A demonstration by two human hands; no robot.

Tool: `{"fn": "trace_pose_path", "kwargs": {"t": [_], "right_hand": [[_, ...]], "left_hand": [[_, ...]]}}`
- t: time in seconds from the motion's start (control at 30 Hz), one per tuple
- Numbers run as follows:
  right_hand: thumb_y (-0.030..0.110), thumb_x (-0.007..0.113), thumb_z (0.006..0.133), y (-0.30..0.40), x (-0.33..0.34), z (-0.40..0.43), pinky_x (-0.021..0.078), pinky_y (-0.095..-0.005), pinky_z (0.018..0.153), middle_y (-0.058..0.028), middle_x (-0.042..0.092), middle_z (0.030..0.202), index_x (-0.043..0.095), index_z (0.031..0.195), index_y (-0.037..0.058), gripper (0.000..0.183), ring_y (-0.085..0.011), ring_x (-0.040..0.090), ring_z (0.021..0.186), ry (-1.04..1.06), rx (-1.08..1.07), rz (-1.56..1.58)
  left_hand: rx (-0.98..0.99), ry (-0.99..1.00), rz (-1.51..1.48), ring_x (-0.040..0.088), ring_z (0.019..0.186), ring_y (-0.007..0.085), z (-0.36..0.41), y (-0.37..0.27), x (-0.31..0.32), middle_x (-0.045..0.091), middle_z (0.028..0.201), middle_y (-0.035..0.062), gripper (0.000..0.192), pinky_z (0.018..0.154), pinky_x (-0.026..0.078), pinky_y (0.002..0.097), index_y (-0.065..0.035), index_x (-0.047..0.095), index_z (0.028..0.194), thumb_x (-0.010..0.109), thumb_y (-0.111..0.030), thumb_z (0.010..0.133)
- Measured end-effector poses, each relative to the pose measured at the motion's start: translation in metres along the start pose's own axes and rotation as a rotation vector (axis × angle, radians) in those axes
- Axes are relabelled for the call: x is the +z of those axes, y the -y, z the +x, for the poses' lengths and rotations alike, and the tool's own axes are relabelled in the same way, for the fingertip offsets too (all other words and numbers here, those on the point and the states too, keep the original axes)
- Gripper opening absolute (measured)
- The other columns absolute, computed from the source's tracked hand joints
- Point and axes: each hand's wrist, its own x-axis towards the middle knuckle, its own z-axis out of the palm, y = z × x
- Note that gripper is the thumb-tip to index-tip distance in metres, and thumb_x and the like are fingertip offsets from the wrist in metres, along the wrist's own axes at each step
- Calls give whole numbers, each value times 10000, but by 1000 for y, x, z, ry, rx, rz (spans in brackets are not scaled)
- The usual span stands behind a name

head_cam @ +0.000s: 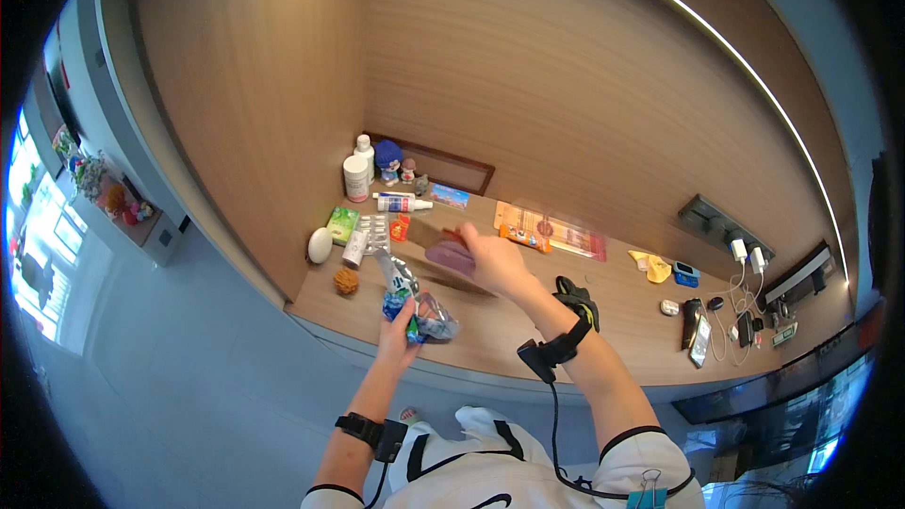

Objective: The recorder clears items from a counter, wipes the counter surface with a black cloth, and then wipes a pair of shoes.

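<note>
Above the front left of the wooden desk (452, 360), my left hand (397, 338) grips a crinkled blue and silver plastic packet (401, 288); part of it is clear film. My right hand (495, 263) holds a flat purple item (451, 254), blurred and partly covered by the fingers, so its kind is unclear. Near the left hand lie a brown textured ball (346, 281), a small white bottle (355, 249) on its side and a blister pack of pills (376, 232). An orange-wrapped snack (524, 237) is just beyond the right hand.
Two white bottles (356, 178), a blue-haired figurine (389, 161) and a white tube (403, 204) occupy the back left corner. A white egg-shaped object (320, 246) is near the left panel. Black gloves (576, 297) lie right of centre; a phone (699, 341) and charging cables (722, 325) are farther right.
</note>
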Motion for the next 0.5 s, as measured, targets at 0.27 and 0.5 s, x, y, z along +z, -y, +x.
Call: {"fn": "trace_pose_path", "kwargs": {"t": [0.27,0.5], "right_hand": [[15,575,705,-23,33,-12,493,-474,694,-210,632,837,487,992,23,300,-375,621,846,118,103,-131],[58,635,667,-31,-10,0,494,-442,753,-204,641,899,588,1029,59,365,-374,615,891,242,144,-3]], "left_hand": [[-45,68,10,581,1045,217,4,3,-10,576,1166,140,386,881,482,360,53,472,1218,502,-223,950],[-34,58,22,589,1034,214,2,1,-6,592,1134,139,376,890,485,359,38,482,1208,505,-233,949]]}}
